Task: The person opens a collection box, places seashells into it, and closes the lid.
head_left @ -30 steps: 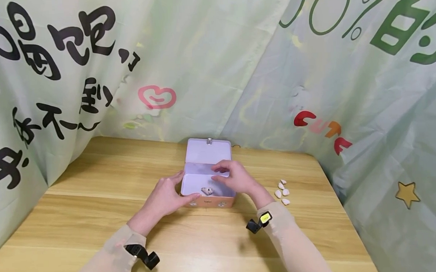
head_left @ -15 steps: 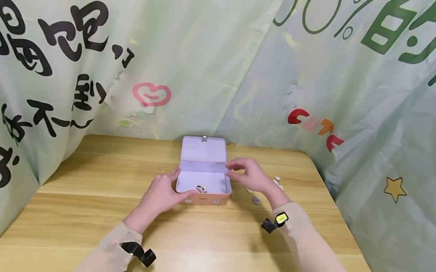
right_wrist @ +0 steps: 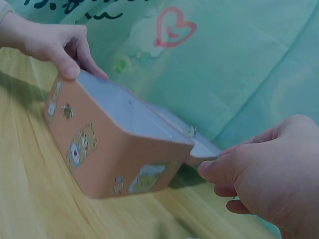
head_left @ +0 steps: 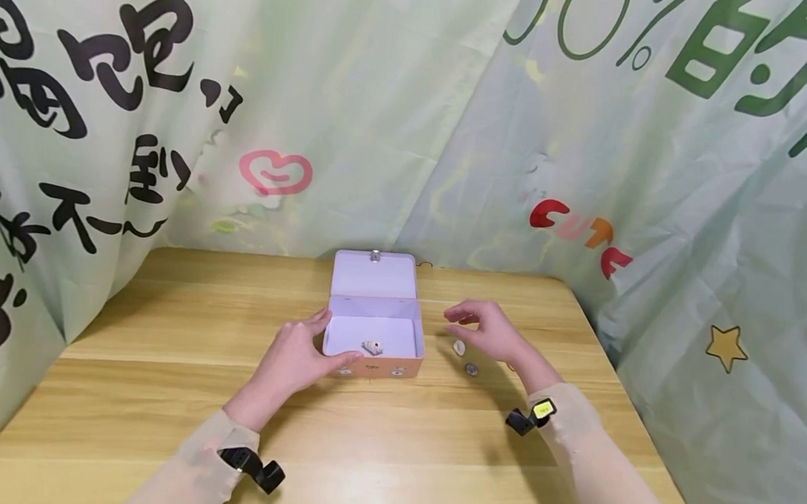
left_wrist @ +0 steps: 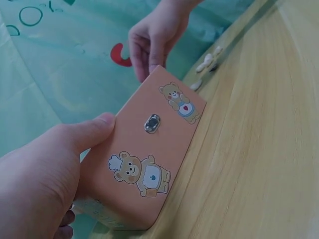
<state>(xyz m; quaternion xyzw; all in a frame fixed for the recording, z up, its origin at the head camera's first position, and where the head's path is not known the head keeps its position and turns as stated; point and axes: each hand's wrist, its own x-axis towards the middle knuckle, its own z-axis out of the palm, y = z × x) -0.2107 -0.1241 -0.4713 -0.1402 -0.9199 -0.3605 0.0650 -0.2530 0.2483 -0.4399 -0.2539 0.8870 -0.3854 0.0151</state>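
Note:
An orange tin box (head_left: 381, 368) with a lilac inside and bear pictures stands on the table, its lid (head_left: 374, 274) raised at the back. Inside lies a small whitish shell (head_left: 372, 347) with dark markings. My left hand (head_left: 294, 363) grips the box's left front corner, its thumb on the front rim and its fingers along the left side. To the right of the box, my right hand (head_left: 489, 330) hovers with thumb and fingers apart, nothing visible between them. Below it lie a white shell (head_left: 459, 347) and a dark grey piece (head_left: 471, 369).
More pale shells (left_wrist: 205, 63) lie to the right of the box in the left wrist view; my right hand and forearm cover most of them in the head view. A printed curtain (head_left: 345, 120) hangs behind the wooden table (head_left: 199, 318).
My right hand has moved right, from over the box's inside to above the loose shells. My left hand keeps its grip on the box. The head view has shifted slightly.

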